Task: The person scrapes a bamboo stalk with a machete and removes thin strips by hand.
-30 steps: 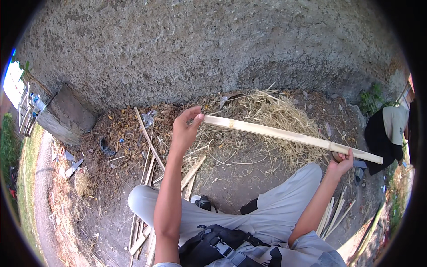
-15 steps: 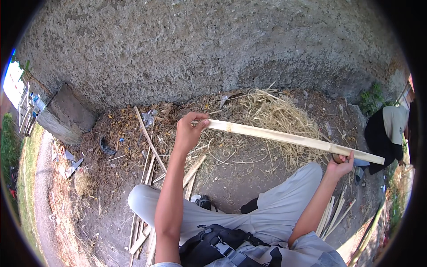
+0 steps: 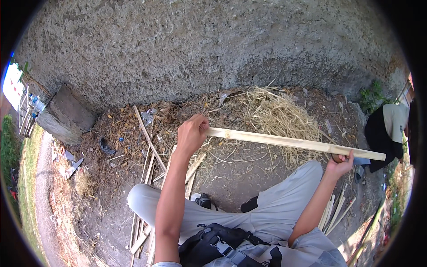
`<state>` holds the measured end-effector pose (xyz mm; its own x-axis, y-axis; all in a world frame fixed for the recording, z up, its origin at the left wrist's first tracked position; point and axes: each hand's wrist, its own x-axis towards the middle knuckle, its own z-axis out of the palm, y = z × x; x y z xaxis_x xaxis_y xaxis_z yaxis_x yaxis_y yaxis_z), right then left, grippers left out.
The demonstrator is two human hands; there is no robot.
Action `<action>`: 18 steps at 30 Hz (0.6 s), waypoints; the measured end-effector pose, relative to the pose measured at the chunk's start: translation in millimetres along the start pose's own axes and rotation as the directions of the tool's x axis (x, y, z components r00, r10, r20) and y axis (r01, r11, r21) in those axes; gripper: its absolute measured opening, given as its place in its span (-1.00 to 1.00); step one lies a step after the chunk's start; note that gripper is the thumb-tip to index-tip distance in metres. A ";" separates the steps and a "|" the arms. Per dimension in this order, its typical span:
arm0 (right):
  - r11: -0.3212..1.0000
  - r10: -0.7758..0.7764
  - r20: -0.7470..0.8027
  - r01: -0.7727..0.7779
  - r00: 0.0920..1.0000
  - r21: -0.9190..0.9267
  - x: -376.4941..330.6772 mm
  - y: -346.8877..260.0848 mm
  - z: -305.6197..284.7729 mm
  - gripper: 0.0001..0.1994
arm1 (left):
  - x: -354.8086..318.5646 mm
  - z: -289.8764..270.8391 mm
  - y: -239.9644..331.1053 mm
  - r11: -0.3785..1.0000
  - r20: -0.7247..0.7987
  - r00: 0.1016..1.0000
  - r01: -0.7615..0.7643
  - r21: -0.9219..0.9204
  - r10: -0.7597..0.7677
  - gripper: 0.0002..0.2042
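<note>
From mid-frame rightward, we hold a long, pale bamboo strip (image 3: 275, 140), left hand (image 3: 191, 135) pinching one end, right hand's (image 3: 341, 166) fingers curled near the other, judging it light, stiff, best gripped toward both ends.

The long wood strip (image 3: 284, 141) is pale cream, with light brown marks across it. The straw pile (image 3: 280, 116) is yellow. The trousers (image 3: 284, 191) are light grey, and the bag (image 3: 200, 242) is black. The wall (image 3: 213, 44) is grey with lots of paler specks. The dirt (image 3: 231, 175) is grey-brown. The leafy plant (image 3: 372, 99) by the wall is green. The other person's clothes (image 3: 378, 135) are black and beige.
</note>
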<state>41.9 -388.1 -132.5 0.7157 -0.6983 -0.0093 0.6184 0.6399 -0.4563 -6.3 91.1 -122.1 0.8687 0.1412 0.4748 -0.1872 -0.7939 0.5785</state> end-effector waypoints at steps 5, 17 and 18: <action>1.000 -0.006 -0.003 0.006 1.000 -0.011 1.7 2.4 -3.1 -0.75 | 0.7 10.7 -15.4 0.995 -0.009 0.995 0.102 0.006 -0.102 -0.94; 1.000 0.019 0.027 -0.019 0.999 -0.001 3.6 1.9 -10.2 -0.74 | 2.6 0.7 -52.8 0.580 0.036 0.778 0.498 -0.645 -0.627 -0.85; 1.000 0.005 -0.003 -0.005 1.000 -0.004 4.6 2.8 -10.0 -0.74 | 0.9 2.6 -58.6 0.633 0.027 0.768 0.546 -0.549 -0.640 -0.77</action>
<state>43.6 -392.7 -142.7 0.7180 -0.6959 -0.0148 0.6132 0.6424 -0.4598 6.6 136.2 -157.3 0.7990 0.6009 -0.0233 0.1044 -0.1005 0.9894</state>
